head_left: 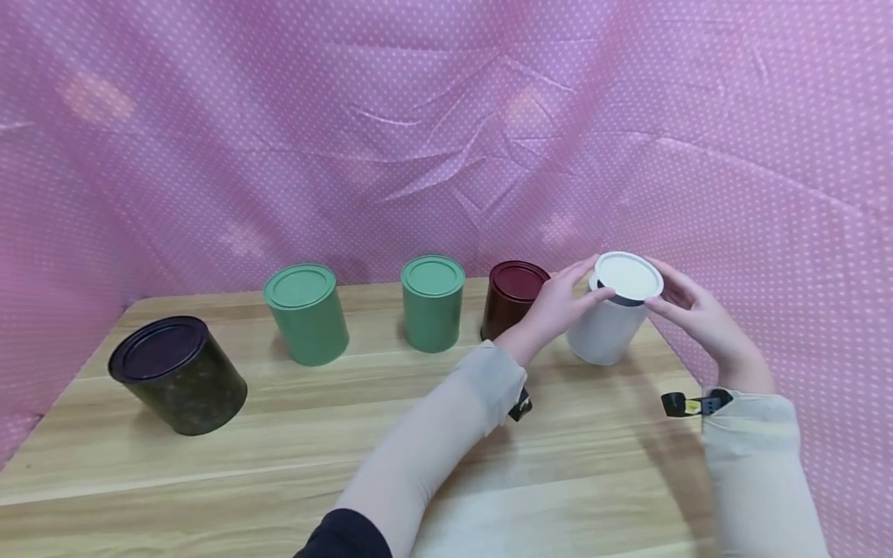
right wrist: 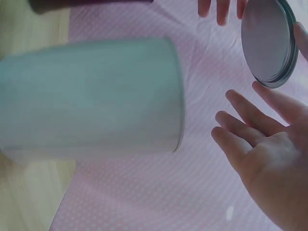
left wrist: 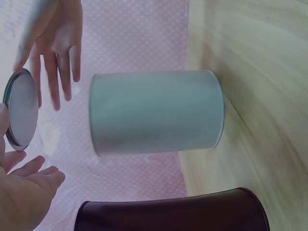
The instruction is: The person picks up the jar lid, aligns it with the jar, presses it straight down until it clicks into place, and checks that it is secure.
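A round white lid (head_left: 630,275) is held between both hands, above the open-topped white can (head_left: 604,341) at the table's right. In the left wrist view the lid (left wrist: 23,110) stands apart from the can's rim (left wrist: 94,115), with a gap between. My left hand (head_left: 556,304) pinches the lid's left edge with thumb and finger. On the opposite edge my right hand (head_left: 708,325) pinches it likewise. The right wrist view shows the other right-hand fingers (right wrist: 240,127) spread beside the lid (right wrist: 268,41). Just behind my left hand stands a dark red lidded can (head_left: 516,291).
Two green lidded cans (head_left: 305,322) (head_left: 432,314) stand towards the back of the wooden table (head_left: 314,465). A dark, speckled lidded can (head_left: 184,387) is at the left. A pink dotted cloth (head_left: 335,155) hangs behind and along the sides.
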A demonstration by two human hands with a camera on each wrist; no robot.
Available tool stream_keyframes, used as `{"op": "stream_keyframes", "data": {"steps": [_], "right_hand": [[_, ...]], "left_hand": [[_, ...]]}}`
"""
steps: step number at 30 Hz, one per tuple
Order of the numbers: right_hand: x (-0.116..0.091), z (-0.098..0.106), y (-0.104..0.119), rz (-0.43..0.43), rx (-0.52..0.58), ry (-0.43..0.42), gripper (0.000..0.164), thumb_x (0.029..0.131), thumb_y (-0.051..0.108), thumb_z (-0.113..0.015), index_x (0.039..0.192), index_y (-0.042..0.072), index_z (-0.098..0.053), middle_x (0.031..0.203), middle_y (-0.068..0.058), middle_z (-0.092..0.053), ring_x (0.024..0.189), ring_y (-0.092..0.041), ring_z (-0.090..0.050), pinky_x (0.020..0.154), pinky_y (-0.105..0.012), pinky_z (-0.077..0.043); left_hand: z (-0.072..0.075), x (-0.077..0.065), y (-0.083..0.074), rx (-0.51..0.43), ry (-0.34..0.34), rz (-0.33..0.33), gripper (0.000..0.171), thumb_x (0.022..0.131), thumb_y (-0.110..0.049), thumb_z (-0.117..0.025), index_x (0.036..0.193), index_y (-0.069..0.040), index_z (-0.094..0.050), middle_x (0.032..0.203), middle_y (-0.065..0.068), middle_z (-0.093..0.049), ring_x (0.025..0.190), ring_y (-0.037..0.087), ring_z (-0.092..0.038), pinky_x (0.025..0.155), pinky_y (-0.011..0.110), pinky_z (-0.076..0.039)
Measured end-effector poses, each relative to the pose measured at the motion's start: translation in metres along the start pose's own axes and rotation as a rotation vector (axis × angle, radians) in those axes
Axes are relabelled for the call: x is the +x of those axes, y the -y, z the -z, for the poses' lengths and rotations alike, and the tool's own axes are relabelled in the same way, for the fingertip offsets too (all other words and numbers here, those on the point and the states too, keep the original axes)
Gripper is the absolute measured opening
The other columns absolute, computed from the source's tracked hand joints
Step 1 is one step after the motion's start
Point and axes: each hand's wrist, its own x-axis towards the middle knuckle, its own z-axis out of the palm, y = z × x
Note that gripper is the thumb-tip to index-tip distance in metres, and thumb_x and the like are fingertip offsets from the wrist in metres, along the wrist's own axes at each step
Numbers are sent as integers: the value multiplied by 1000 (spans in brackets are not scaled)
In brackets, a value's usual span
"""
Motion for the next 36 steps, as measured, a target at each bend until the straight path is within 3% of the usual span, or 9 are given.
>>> {"op": "stream_keyframes", "data": {"steps": [3, 7, 14, 18, 20, 22, 28, 34, 36], "right_hand": [[0, 6, -9, -32, -4, -9, 63, 101, 16, -51, 156, 21, -19, 161, -7, -23, 145, -13, -27, 104, -8, -33], [6, 11, -19, -71, 0, -12, 63, 101, 20, -51, 156, 24, -19, 161, -4, -24, 143, -10, -29, 112, -18, -31], [13, 17, -39, -54, -3, 21, 62, 102, 22, -49, 156, 20, -18, 161, -6, -21, 141, -4, -29, 106, -8, -31], [15, 16, -46, -79, 8, 42, 63, 102, 24, -48, 156, 19, -17, 161, -9, -20, 143, -11, -29, 120, -39, -22], [15, 15, -49, -113, 12, 44, 64, 102, 27, -49, 156, 22, -16, 162, -9, -18, 147, -22, -24, 118, -57, -15], [15, 15, -50, -153, 15, 45, 65, 102, 30, -50, 156, 25, -15, 162, -11, -15, 147, -35, -18, 114, -66, -13], [15, 17, -55, -201, -16, 69, 66, 101, 36, -50, 156, 29, -15, 161, -17, -14, 143, -48, -16, 110, -71, -15], [24, 19, -59, -178, -7, 92, 65, 101, 35, -49, 156, 25, -16, 160, -18, -17, 144, -45, -18, 112, -67, -18], [26, 20, -61, -153, -7, 103, 65, 102, 32, -48, 156, 21, -15, 160, -19, -18, 145, -37, -23, 115, -58, -24]], "left_hand": [[-9, 9, 2, 6, 32, 9, 65, 93, -42, -62, 149, -18, -39, 152, 2, -43, 140, 14, -39, 115, 27, -31], [-19, 18, 3, 24, 38, 32, 65, 95, -43, -59, 150, -17, -38, 153, 1, -40, 141, 13, -37, 115, 26, -31], [-29, 24, 6, 34, 47, 68, 64, 96, -43, -56, 151, -15, -36, 154, 1, -38, 142, 14, -36, 116, 25, -30], [-34, 27, 9, 35, 51, 81, 64, 97, -41, -56, 150, -13, -36, 154, 2, -39, 142, 14, -36, 116, 24, -29], [-37, 27, 11, 37, 49, 81, 63, 97, -40, -55, 150, -12, -36, 154, 3, -39, 142, 14, -36, 116, 25, -29], [-40, 27, 12, 35, 52, 85, 63, 98, -40, -55, 150, -12, -36, 154, 5, -38, 142, 15, -35, 117, 26, -28], [-45, 26, 12, 11, 43, 140, 62, 97, -39, -56, 150, -13, -37, 156, 9, -34, 143, 22, -34, 117, 32, -30], [-46, 30, 10, 39, 29, 157, 60, 99, -36, -54, 150, -9, -36, 153, 9, -40, 141, 19, -37, 116, 27, -30], [-47, 32, 9, 49, 29, 163, 60, 99, -36, -54, 150, -9, -36, 152, 9, -41, 140, 19, -38, 116, 26, -30]]}}
